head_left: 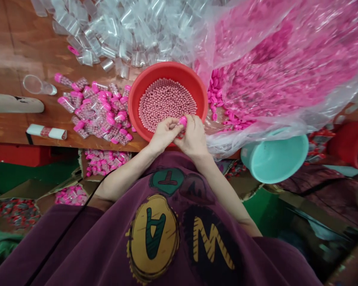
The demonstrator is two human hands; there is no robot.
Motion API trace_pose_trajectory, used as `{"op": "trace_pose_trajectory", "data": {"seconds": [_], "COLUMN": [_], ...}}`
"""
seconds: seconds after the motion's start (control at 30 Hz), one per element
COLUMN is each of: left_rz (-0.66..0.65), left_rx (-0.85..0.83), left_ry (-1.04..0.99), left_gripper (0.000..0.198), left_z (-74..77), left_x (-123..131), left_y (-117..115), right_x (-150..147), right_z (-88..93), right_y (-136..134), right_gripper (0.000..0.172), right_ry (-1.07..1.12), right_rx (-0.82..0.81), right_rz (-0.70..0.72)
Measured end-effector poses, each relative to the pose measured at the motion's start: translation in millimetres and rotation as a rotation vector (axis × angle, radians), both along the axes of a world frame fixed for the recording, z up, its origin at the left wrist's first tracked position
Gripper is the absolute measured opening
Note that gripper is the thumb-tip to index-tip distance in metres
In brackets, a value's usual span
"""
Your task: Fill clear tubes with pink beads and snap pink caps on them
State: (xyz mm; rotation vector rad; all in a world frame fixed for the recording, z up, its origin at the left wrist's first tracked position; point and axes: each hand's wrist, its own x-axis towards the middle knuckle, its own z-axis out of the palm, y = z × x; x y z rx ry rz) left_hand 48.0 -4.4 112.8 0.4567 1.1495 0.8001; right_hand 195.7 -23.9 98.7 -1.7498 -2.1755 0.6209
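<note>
My left hand (164, 133) and my right hand (193, 137) meet at the near rim of a red bowl (143, 85) that holds many small pink beads (166, 102). Both hands are closed round one small clear tube. My right hand's fingers press a pink cap (183, 120) onto its end. Most of the tube is hidden by my fingers.
A pile of filled tubes with pink caps (98, 111) lies left of the bowl. Empty clear tubes (119, 31) are heaped behind. A big plastic bag of pink caps (280, 59) sits at the right, a teal bucket (274, 159) below it. Cardboard boxes with filled tubes (103, 162) stand under the table.
</note>
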Motion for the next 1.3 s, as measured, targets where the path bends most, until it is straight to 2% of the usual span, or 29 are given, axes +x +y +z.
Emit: {"op": "trace_pose_trajectory", "data": {"seconds": [0.1, 0.33, 0.47, 0.53, 0.67, 0.7, 0.73, 0.8, 0.87, 0.93, 1.0, 1.07, 1.13, 1.2, 1.3], "left_rz": [0.006, 0.057, 0.051, 0.029, 0.032, 0.042, 0.067, 0.153, 0.243, 0.259, 0.234, 0.237, 0.287, 0.354, 0.412], "left_rx": [-0.021, -0.014, -0.016, -0.025, 0.158, 0.209, 0.242, 0.258, 0.247, 0.222, 0.189, 0.202, 0.236, 0.186, -0.012], "left_ry": [0.011, 0.004, 0.069, 0.143, 0.439, 0.516, 0.588, 0.729, 0.870, 1.051, 1.245, 1.324, 1.189, 0.917, 0.580], "left_gripper": [0.018, 0.014, 0.011, 0.010, 0.017, 0.020, 0.021, 0.022, 0.023, 0.025, 0.030, 0.035, 0.034, 0.030, 0.037], "left_z": [1.0, -10.8, -27.4, -37.2, -48.1, -48.1, -47.2, -43.1, -37.6, -32.6, -30.0, -31.7, -39.1, -52.3, -80.3], "left_x": [7, 7, 0, -11, -55, -71, -89, -128, -167, -201, -221, -226, -220, -210, -195], "left_y": [-1, -9, -13, -13, -8, -6, -3, 3, 8, 13, 20, 35, 61, 95, 148], "right_x": [0, 5, -9, -20, -42, -45, -48, -50, -50, -51, -53, -57, -60, -60, -47], "right_z": [-10.5, -20.8, -26.0, -28.4, -34.1, -36.2, -38.6, -44.0, -48.3, -49.6, -47.7, -44.1, -40.3, -37.1, -35.0], "right_y": [0, 2, 2, 2, 3, 4, 5, 10, 17, 24, 33, 47, 70, 105, 172], "right_gripper": [0.062, 0.053, 0.042, 0.048, 0.099, 0.103, 0.100, 0.081, 0.063, 0.052, 0.045, 0.040, 0.040, 0.044, 0.041], "right_ry": [0.047, 0.140, 0.103, 0.134, 0.379, 0.425, 0.450, 0.448, 0.421, 0.410, 0.448, 0.533, 0.639, 0.733, 0.707], "right_rx": [0.043, 0.056, -0.087, -0.210, -0.452, -0.495, -0.531, -0.574, -0.573, -0.545, -0.525, -0.544, -0.572, -0.533, -0.289], "right_rz": [-0.013, 0.015, -0.006, 0.005, 0.141, 0.173, 0.195, 0.214, 0.230, 0.240, 0.218, 0.149, 0.042, -0.103, -0.380]}}
